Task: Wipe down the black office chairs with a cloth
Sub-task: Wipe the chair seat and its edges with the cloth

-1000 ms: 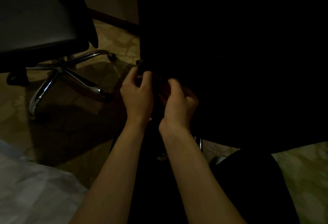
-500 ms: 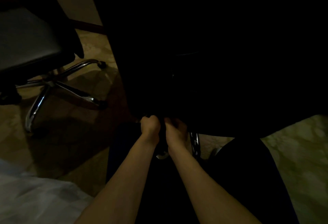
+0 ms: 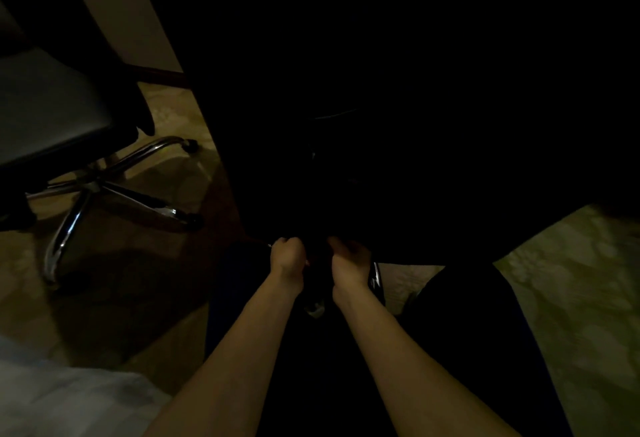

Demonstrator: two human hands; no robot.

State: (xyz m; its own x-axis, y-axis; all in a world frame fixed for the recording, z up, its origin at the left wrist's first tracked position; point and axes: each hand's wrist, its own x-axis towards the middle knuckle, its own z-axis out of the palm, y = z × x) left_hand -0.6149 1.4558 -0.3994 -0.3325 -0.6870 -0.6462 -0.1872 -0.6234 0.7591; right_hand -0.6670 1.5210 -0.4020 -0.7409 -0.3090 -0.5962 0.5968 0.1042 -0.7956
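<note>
— Found the cloth?

— Couldn't pick it out. Too dark between the hands. Made out only a black patch there, perhaps cloth, perhaps chair.

— And the hands themselves?

— Saw both low and centre, at the bottom edge of the near chair. Saw the left hand bunched like a fist, knuckles up, fingers curled in. Saw the right hand just beside it, fingers hooked up and away under that edge. Couldn't tell pinching from mere curling, for either one.

— Lay which way from that grip, then?

— Above and ahead, almost wholly. Filled the upper middle and the right as one black mass, rising away from the knuckles. Ran long from the hands' edge upward, and spread off to the right.

— Nearer hand for the wider stretch?

— Judged the right, by place alone: sat on the side of most of that black surface. Put the left at the chair's left border, next to bare carpet.

— Anything else about?

— Noted a chrome strut close by the right wrist. Noted a second chair well apart at upper left, over its chrome base. Noted white fabric in the lower left corner.
</note>
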